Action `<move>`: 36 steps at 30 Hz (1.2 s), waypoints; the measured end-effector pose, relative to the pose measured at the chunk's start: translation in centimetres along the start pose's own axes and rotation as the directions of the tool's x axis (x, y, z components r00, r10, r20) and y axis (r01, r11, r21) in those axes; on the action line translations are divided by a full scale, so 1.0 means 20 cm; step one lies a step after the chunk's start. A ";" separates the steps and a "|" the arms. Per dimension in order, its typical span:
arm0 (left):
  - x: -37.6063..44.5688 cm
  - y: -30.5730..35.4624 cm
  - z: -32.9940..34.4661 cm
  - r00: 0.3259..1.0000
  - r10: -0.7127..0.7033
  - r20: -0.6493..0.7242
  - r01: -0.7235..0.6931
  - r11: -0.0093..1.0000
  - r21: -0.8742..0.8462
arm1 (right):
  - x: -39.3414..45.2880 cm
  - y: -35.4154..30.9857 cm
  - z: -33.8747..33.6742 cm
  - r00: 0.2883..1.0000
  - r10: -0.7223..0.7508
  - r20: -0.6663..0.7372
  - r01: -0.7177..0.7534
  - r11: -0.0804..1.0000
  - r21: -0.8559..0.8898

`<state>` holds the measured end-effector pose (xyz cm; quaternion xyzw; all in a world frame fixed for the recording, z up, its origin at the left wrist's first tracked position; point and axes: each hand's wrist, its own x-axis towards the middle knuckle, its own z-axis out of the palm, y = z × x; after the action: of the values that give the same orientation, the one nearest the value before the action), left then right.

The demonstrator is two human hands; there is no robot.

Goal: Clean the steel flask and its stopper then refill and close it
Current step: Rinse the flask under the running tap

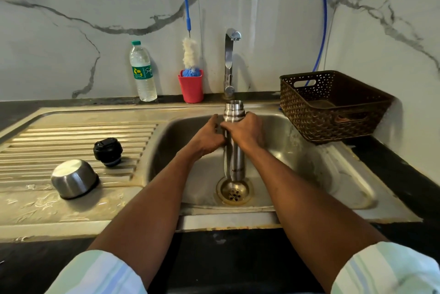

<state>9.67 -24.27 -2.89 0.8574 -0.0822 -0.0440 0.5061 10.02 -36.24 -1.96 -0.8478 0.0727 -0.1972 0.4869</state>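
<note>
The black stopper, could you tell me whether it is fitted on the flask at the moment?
No, the black stopper lies on the ribbed draining board, apart from the open-mouthed steel flask held over the basin.

We are seeing a plastic water bottle [143, 72] standing by the marble wall, a brown basket [333, 105] sitting right of the tap [230, 63], a blue hose [322, 20] hanging behind.

Soft daylight, perhaps; sharp, edges bowed.
</note>
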 end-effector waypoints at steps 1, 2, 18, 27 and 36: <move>0.00 0.00 0.00 1.000 0.008 0.000 -0.008 1.000 -0.010 | 0.00 -0.01 0.00 0.999 -0.020 -0.029 0.020 1.000 0.014; 0.01 0.00 -0.01 1.000 0.003 0.003 -0.003 1.000 -0.018 | 0.00 -0.02 0.00 0.995 -0.057 -0.076 0.061 0.997 0.042; 0.01 -0.05 -0.04 0.965 -0.220 0.140 0.179 0.949 0.258 | 0.08 0.06 -0.12 0.883 0.469 -0.028 -0.389 0.764 0.514; 0.01 -0.08 -0.18 0.935 -0.345 -0.087 0.327 0.929 -0.173 | 0.12 0.09 -0.13 0.673 0.662 0.330 -0.698 0.420 0.580; 0.03 -0.04 -0.19 0.851 -0.262 -0.454 0.030 0.889 -0.457 | 0.06 0.06 -0.10 0.557 0.634 0.537 -0.809 0.561 0.176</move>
<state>11.00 -20.83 -1.77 0.7081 0.1318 0.1251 0.6823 10.33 -38.88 -1.73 -0.6378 0.2750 0.2002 0.6910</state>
